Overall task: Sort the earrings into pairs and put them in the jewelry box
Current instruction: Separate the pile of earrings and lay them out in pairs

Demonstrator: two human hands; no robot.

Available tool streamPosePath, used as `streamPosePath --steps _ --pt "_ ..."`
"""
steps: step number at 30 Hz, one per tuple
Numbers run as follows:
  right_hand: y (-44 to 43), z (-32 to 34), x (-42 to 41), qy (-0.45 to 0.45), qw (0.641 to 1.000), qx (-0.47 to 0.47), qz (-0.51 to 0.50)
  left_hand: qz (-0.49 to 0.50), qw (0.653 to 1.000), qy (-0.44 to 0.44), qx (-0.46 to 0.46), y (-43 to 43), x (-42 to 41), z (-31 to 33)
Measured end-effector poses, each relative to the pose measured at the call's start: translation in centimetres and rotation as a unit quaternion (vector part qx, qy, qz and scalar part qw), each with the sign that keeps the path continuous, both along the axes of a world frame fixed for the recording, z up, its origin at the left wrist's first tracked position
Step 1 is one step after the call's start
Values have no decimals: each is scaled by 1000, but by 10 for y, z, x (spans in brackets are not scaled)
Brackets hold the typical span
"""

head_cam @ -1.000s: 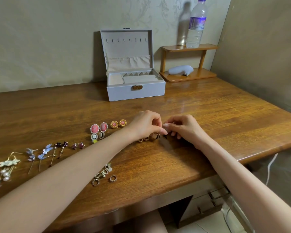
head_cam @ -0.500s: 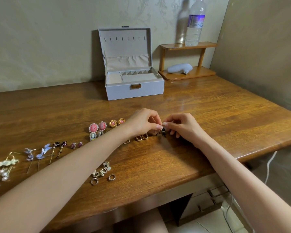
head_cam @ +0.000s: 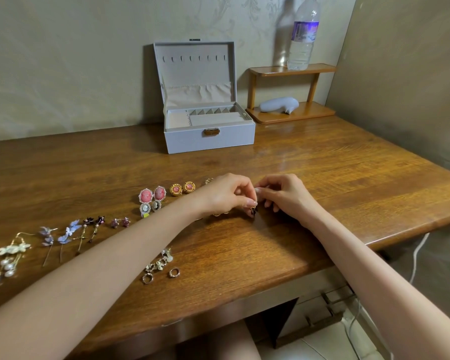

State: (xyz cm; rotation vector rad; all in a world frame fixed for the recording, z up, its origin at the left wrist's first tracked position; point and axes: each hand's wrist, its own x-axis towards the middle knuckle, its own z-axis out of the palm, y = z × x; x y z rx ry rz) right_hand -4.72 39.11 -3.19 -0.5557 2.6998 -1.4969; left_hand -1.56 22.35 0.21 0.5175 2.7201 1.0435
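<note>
Sorted pairs [head_cam: 151, 200] sit at left on the table [head_cam: 335, 178], box [head_cam: 208, 141] open behind. Then left hand [head_cam: 226, 196] pinches a dark earring [head_cam: 253, 211] just off the wood. Judging it tiny, light, slippery, with a bendable post, so grip the body. The right hand [head_cam: 286, 196] is curled alongside; can't tell if it's gripping.

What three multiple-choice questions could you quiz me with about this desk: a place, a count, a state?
1. Where does the water bottle stand? A) on the wooden stand's top shelf B) on the floor C) in a drawer
2. How many gold earrings with pink centres lie on the table? A) one B) two C) five
3. How is the jewelry box? A) latched shut B) lid detached C) open, lid upright
Answers: 1 A, it stands on the upper shelf; 2 B, two sit side by side beside the pink cameo earrings; 3 C, its compartments show.
</note>
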Motion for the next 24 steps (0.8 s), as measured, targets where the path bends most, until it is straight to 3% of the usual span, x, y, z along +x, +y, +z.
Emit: streamPosePath --steps 12,24 --pt "-1 0 0 1 1000 0 -4 42 994 69 -67 -2 -8 -5" --pt "-1 1 2 7 1000 8 3 74 990 73 -97 1 -11 -8"
